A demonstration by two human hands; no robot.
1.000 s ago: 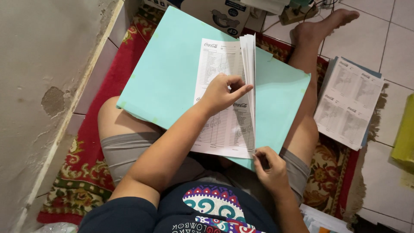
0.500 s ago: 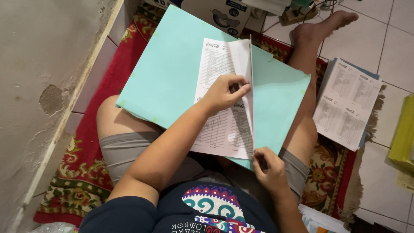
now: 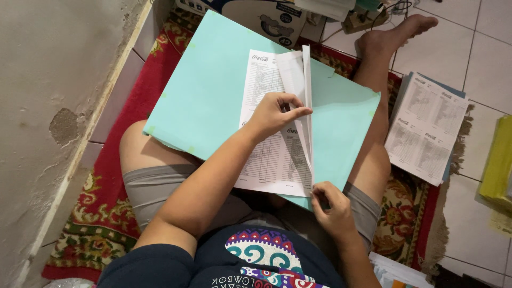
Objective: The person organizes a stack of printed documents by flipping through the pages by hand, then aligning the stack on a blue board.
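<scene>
I sit on a red patterned rug with a large light-teal folder [image 3: 213,96] lying open across my lap. A stack of printed white sheets [image 3: 266,154] rests on it. My left hand [image 3: 274,114] presses on the stack and pinches the upper sheets, which stand up on edge along the fold [image 3: 306,106]. My right hand [image 3: 330,210] grips the lower corner of those raised sheets near the folder's bottom edge.
A second pile of printed sheets [image 3: 426,128] lies on a blue folder on the tiled floor to the right. A yellow folder [image 3: 498,160] sits at the far right. A wall [image 3: 48,106] runs along the left; boxes and cables [image 3: 277,16] lie ahead.
The upper sheets have been lifted further and now stand more upright along the fold. My right hand has slid up to the sheets' lower corner.
</scene>
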